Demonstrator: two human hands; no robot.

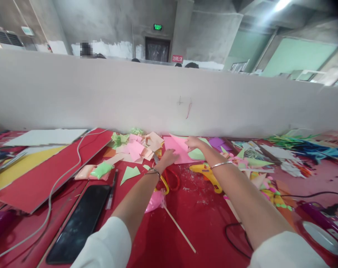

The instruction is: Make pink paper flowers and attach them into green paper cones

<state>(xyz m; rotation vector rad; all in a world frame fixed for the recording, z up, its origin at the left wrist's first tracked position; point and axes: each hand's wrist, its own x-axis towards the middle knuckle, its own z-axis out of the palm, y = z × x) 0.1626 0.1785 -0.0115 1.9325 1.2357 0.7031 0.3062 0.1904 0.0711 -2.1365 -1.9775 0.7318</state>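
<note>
Both my arms reach forward over the red table to a sheet of pink paper point(173, 145) near the partition. My left hand point(169, 158) rests at the sheet's left front edge, fingers extended onto it. At its upper right side, my right hand point(194, 143) has its fingers closed on a raised part of the same sheet. Green paper point(199, 153) lies just under and beside that hand. Scissors with red and yellow handles point(173, 180) lie below my left wrist, partly hidden by it. A yellow glue gun point(206, 174) lies beneath my right forearm.
A black phone point(81, 223) and a pen point(112, 190) lie at left, beside red boards point(51, 175) and a white cable point(79, 149). A thin stick point(181, 230) with a pink bundle point(155, 201) is in front. A purple power strip point(319, 219) and tape roll point(322, 238) sit right.
</note>
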